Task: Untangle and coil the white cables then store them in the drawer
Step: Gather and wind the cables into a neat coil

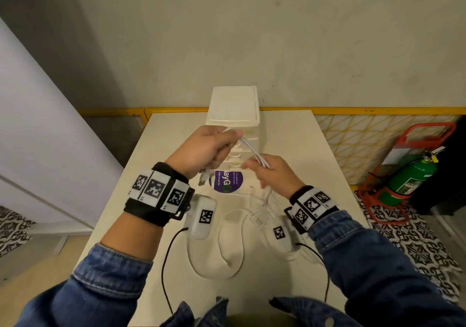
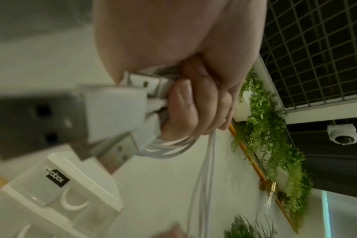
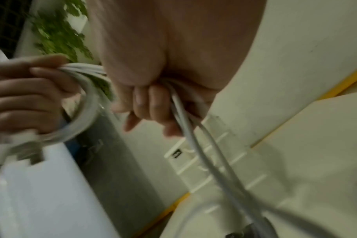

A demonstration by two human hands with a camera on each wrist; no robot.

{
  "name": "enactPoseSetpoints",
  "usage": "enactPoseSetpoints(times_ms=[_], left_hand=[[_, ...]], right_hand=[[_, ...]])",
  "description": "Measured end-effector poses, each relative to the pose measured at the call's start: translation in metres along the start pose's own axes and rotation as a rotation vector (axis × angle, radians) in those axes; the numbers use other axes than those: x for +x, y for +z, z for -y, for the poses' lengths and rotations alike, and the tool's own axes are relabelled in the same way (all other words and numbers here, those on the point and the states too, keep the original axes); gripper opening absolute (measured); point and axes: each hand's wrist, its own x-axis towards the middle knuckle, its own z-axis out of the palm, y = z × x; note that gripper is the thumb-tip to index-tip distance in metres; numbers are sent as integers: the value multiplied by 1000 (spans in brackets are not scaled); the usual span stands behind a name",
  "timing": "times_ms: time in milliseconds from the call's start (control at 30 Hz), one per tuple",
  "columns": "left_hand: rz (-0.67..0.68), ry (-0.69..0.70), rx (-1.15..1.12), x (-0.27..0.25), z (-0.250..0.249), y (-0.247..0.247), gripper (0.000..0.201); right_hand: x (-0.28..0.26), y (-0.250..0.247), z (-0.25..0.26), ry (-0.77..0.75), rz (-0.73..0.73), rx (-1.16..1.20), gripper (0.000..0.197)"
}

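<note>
My left hand (image 1: 214,147) is raised over the white table (image 1: 290,137) and grips a coiled bunch of white cable (image 2: 169,145), with USB plugs (image 2: 116,149) sticking out below the fist. From it, white cable strands (image 1: 252,150) run down to my right hand (image 1: 272,173), whose fingers (image 3: 153,103) curl round them. More white cable (image 1: 227,258) lies in loose loops on the table below both wrists. Behind the hands stands a white drawer unit (image 1: 233,107) with several small drawers, partly hidden by my hands.
A purple round sticker (image 1: 228,181) is on the table under the hands. Black wires (image 1: 166,256) trail from the wrist cameras. A yellow wire grid (image 1: 365,137) stands behind the table, and a green fire extinguisher (image 1: 411,175) stands in a red stand at the right.
</note>
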Motion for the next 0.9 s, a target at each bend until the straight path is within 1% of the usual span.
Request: enactPoseSetpoints(times_ms=[67, 133, 167, 233, 267, 300, 367, 433, 500, 567, 633, 667, 700, 800, 900], left_hand=[[19, 18, 50, -7, 5, -8, 33], [33, 8, 117, -14, 16, -13, 34], [57, -12, 153, -17, 22, -13, 36], [146, -71, 200, -22, 31, -6, 39], [197, -91, 174, -23, 33, -1, 40], [242, -97, 105, -24, 33, 3, 41], [332, -58, -135, -20, 29, 10, 44], [430, 1, -415, -13, 21, 13, 47], [463, 60, -659, -5, 10, 15, 49], [388, 142, -837, 2, 1, 15, 51], [261, 225, -942, 12, -3, 11, 49], [203, 252, -980, 16, -4, 8, 48], [145, 274, -1015, 20, -4, 5, 47], [-36, 340, -1083, 28, 2, -3, 45], [-249, 390, -1074, 32, 9, -8, 43]], right_hand=[[-7, -19, -5, 22, -23, 7, 6], [-9, -38, -4, -7, -65, 58, 12], [-8, -46, -1, -37, -110, 72, 13], [-1, -54, 8, -115, -225, 66, 14], [3, -53, 13, -157, -264, 61, 14], [6, -50, 15, -190, -292, 59, 15], [12, -40, 13, -210, -299, 82, 20], [14, -25, 5, -180, -259, 82, 22], [14, -6, -10, -141, -194, 56, 21], [8, 12, -22, -100, -112, 67, 21], [0, 25, -30, -68, -62, 44, 27], [-4, 29, -32, -58, -46, 27, 26], [-7, 31, -34, -56, -26, 7, 25], [-13, 30, -36, -62, 26, -57, 35], [-15, 27, -34, -60, 58, -87, 33]])
